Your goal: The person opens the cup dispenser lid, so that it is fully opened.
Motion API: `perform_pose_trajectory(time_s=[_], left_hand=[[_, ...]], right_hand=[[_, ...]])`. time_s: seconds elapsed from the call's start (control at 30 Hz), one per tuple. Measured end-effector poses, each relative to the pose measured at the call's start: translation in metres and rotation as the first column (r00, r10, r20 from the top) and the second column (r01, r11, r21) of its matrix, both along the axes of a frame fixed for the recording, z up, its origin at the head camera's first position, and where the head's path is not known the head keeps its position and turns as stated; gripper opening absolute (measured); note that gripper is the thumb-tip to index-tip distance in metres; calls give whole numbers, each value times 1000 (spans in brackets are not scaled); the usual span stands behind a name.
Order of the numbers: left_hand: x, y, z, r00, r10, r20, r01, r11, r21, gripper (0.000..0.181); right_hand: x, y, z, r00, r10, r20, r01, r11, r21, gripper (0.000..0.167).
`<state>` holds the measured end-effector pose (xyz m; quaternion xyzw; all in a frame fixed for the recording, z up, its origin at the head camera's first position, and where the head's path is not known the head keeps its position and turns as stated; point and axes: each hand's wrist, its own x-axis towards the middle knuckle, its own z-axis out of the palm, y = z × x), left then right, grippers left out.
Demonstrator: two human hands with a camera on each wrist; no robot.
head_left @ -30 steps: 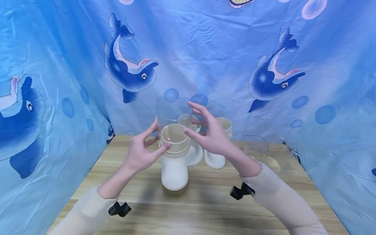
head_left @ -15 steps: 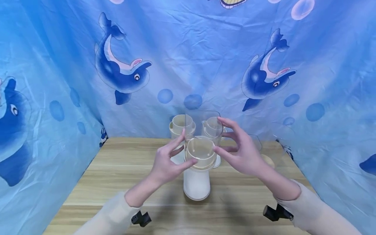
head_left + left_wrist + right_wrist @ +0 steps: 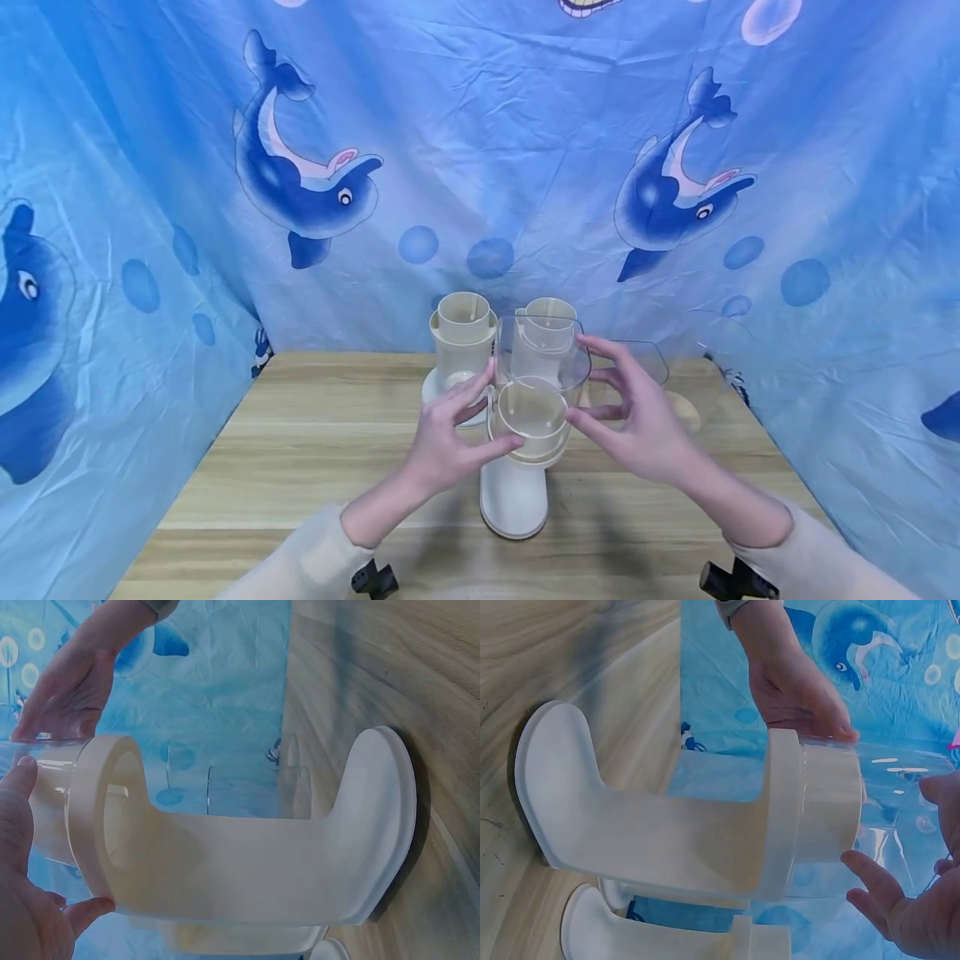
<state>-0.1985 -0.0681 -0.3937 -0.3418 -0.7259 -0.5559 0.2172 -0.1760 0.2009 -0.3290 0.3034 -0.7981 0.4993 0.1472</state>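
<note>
A white stand (image 3: 513,500) with a long base and a round collar on top stands on or just above the wooden table, in front of me. Over its collar sits a clear plastic cylinder (image 3: 900,776), upright and open at the top. My left hand (image 3: 450,442) holds the cylinder's left side between thumb and fingers; in the left wrist view one of its fingertips touches the collar (image 3: 90,817). On the right side my right hand (image 3: 641,425) grips the cylinder, its fingers spread along the wall. Whether the base touches the table is hard to tell.
Behind are two similar white stands, a left one (image 3: 462,342) and a right one (image 3: 542,333). Further right on the table (image 3: 315,467) lie clear containers (image 3: 645,358) and a pale round piece (image 3: 684,411). A blue dolphin curtain (image 3: 495,167) hangs around the table.
Both hands have brought the stand with its clear cylinder to the right and nearer to me, so it now stands before the right rear stand. Both hands have kept their hold; the view shifted slightly.
</note>
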Motion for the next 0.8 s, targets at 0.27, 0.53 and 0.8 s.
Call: perform_pose_trajectory(time_s=[0.27,0.53,0.8], left_hand=[[1,0,-5,1000,9,7,-9,1000,-6,96],[4,-1,-12,999,38,28,-38,999,2,96],[5,-4,-22,999,51,3,-51,999,14,96]], right_hand=[[0,-1,-7,1000,16,-19,-16,999,-31,89],[-3,-2,-11,999,33,-39,-33,999,-3,90],[-4,-4,-14,998,36,-51,-35,999,34,89]])
